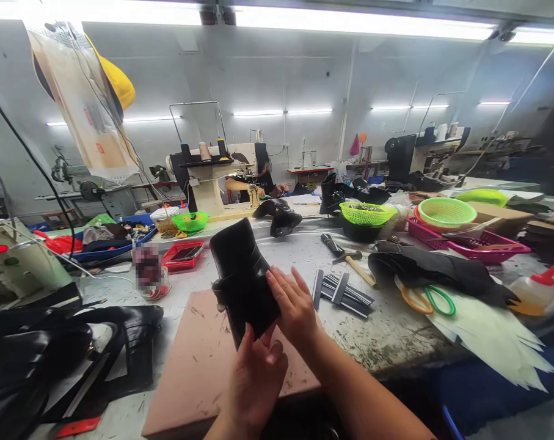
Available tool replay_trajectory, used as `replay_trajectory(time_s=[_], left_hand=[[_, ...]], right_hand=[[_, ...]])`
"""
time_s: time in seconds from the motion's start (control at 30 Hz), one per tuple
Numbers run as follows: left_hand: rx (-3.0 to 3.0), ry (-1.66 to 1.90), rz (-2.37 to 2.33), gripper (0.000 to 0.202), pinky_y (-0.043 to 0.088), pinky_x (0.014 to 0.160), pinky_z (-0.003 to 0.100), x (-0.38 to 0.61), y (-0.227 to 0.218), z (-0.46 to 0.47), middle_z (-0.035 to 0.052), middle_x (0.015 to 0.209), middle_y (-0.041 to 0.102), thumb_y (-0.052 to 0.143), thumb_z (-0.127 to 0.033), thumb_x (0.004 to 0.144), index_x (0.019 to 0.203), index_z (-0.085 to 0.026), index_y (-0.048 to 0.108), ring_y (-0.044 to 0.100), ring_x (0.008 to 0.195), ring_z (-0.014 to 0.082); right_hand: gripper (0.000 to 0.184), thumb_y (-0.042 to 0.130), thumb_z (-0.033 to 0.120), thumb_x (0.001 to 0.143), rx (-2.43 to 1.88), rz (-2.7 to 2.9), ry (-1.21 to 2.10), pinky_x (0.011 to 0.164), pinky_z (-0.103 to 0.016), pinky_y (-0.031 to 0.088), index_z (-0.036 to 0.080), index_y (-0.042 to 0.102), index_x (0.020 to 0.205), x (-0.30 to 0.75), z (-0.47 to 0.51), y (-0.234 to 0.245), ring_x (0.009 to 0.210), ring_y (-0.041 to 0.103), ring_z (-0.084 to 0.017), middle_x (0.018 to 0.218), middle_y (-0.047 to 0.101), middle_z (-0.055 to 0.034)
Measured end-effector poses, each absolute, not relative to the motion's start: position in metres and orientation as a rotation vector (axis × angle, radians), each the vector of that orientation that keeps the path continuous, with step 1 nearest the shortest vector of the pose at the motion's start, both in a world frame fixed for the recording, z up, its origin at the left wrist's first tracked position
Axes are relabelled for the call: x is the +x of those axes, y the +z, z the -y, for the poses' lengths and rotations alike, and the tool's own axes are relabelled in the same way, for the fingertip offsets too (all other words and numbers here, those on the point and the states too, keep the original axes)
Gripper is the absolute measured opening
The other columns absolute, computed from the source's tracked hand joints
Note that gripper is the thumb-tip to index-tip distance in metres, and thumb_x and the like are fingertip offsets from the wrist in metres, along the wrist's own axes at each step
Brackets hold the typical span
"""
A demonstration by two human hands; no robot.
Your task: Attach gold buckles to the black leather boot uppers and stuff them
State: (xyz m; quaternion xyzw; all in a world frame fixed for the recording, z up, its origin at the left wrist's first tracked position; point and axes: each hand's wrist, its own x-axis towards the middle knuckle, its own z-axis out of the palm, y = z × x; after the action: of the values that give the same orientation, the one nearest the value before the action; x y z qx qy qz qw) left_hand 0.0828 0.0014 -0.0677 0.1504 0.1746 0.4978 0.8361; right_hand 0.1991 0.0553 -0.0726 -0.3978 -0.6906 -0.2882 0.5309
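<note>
A black leather boot upper (244, 275) with a strap and a small buckle is held up in front of me, tilted to the left. My left hand (259, 376) grips its lower edge, thumb on the near face and fingers curled underneath. Along its right side lies my right hand (295, 302), fingers stretched flat over the leather and the thumb hidden behind. Below the boot upper is a pinkish board (185, 366) on the worktable. Right of my hands lie a hammer (357, 267) with a wooden handle and a stack of black and white strips (343, 293).
Black leather pieces (134, 342) cover the left side. Behind stand a red tray (182, 255), a green basket (367, 214) and a sewing machine (240, 174), where another person's hands work. At right are scissors (441, 300) with orange and green handles, and a glue bottle (537, 290).
</note>
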Motion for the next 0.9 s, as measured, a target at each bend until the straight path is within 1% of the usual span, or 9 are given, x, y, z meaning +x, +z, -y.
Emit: replay_trajectory(time_s=[0.13, 0.23, 0.33, 0.43, 0.53, 0.6, 0.7, 0.8, 0.9], left_hand=[[0.742, 0.827, -0.614, 0.049, 0.035, 0.042, 0.015, 0.071, -0.091, 0.009, 0.0066, 0.117, 0.059, 0.068, -0.051, 0.067, 0.107, -0.023, 0.065, 0.052, 0.053, 0.0051], [1.469, 0.557, -0.746, 0.036, 0.040, 0.043, 0.019, 0.057, -0.105, 0.020, 0.0064, 0.099, 0.069, 0.062, -0.044, 0.075, 0.103, -0.024, 0.067, 0.059, 0.056, 0.0115], [2.088, 0.688, -0.756, 0.020, 0.050, 0.062, 0.028, 0.035, -0.089, 0.026, 0.0017, 0.084, 0.072, 0.061, -0.035, 0.078, 0.095, -0.030, 0.070, 0.064, 0.069, 0.0184], [2.403, 0.997, -1.026, 0.026, 0.045, 0.085, 0.041, 0.009, -0.059, 0.023, 0.0063, 0.104, 0.068, 0.061, -0.027, 0.077, 0.102, -0.027, 0.066, 0.060, 0.096, 0.0264], [2.824, 0.959, -1.473, 0.018, 0.049, 0.066, 0.041, -0.007, -0.045, 0.015, 0.0095, 0.084, 0.068, 0.060, -0.032, 0.077, 0.085, -0.017, 0.065, 0.062, 0.076, 0.0282], [2.843, 0.816, -1.527, 0.016, 0.048, 0.054, 0.034, -0.008, -0.050, 0.012, 0.0058, 0.072, 0.064, 0.060, -0.032, 0.076, 0.078, -0.016, 0.061, 0.061, 0.063, 0.0233], [2.736, 0.769, -1.382, 0.009, 0.046, 0.050, 0.026, 0.002, -0.066, 0.013, 0.0010, 0.070, 0.061, 0.061, -0.025, 0.076, 0.077, -0.018, 0.056, 0.058, 0.059, 0.0167], [2.727, 0.903, -1.162, 0.008, 0.045, 0.052, 0.024, 0.011, -0.080, 0.014, -0.0008, 0.066, 0.056, 0.056, -0.018, 0.079, 0.073, -0.019, 0.052, 0.054, 0.058, 0.0142], [2.628, 1.280, -1.115, 0.008, 0.046, 0.059, 0.023, 0.014, -0.092, 0.009, 0.0003, 0.072, 0.054, 0.054, -0.014, 0.081, 0.075, -0.019, 0.050, 0.054, 0.067, 0.0133]], right_hand=[[0.038, 0.038, 0.009, 0.087, -0.779, 1.737, -0.878, 0.106, -0.042, 0.026, 0.022, 0.055, 0.118, 0.212, -0.072, -0.066, 0.116, 0.049, -0.019, 0.112, 0.064, -0.0057], [0.033, 0.041, 0.012, 0.087, -0.636, 1.854, -0.878, 0.105, -0.040, 0.026, 0.027, 0.060, 0.109, 0.217, -0.069, -0.079, 0.113, 0.050, -0.018, 0.110, 0.066, -0.0032], [0.033, 0.039, 0.013, 0.088, -0.615, 1.934, -0.773, 0.105, -0.039, 0.027, 0.028, 0.062, 0.108, 0.215, -0.055, -0.103, 0.110, 0.050, -0.016, 0.110, 0.064, -0.0046], [0.038, 0.041, 0.007, 0.086, -0.710, 1.900, -0.599, 0.104, -0.040, 0.028, 0.028, 0.061, 0.110, 0.208, -0.034, -0.127, 0.115, 0.048, -0.018, 0.116, 0.060, -0.0073], [0.038, 0.043, 0.011, 0.086, -0.893, 1.669, -0.094, 0.095, -0.042, 0.040, 0.028, 0.056, 0.117, 0.199, -0.017, -0.138, 0.112, 0.052, -0.021, 0.119, 0.058, -0.0092], [0.033, 0.037, 0.029, 0.091, -1.016, 1.476, 0.540, 0.080, -0.040, 0.050, 0.021, 0.055, 0.119, 0.193, -0.011, -0.134, 0.094, 0.062, -0.022, 0.107, 0.063, -0.0122], [0.056, 0.037, 0.059, 0.084, -1.030, 1.315, 1.334, 0.063, -0.035, 0.052, 0.012, 0.064, 0.095, 0.185, -0.011, -0.112, 0.068, 0.063, -0.020, 0.080, 0.067, -0.0099], [0.044, 0.059, 0.057, 0.070, -1.053, 1.291, 1.421, 0.066, -0.033, 0.049, 0.013, 0.064, 0.074, 0.181, -0.016, -0.088, 0.068, 0.060, -0.019, 0.072, 0.065, -0.0050], [0.030, 0.065, 0.044, 0.069, -0.955, 1.195, 1.434, 0.077, -0.035, 0.047, 0.016, 0.065, 0.080, 0.180, -0.019, -0.080, 0.076, 0.060, -0.020, 0.078, 0.067, -0.0032]])
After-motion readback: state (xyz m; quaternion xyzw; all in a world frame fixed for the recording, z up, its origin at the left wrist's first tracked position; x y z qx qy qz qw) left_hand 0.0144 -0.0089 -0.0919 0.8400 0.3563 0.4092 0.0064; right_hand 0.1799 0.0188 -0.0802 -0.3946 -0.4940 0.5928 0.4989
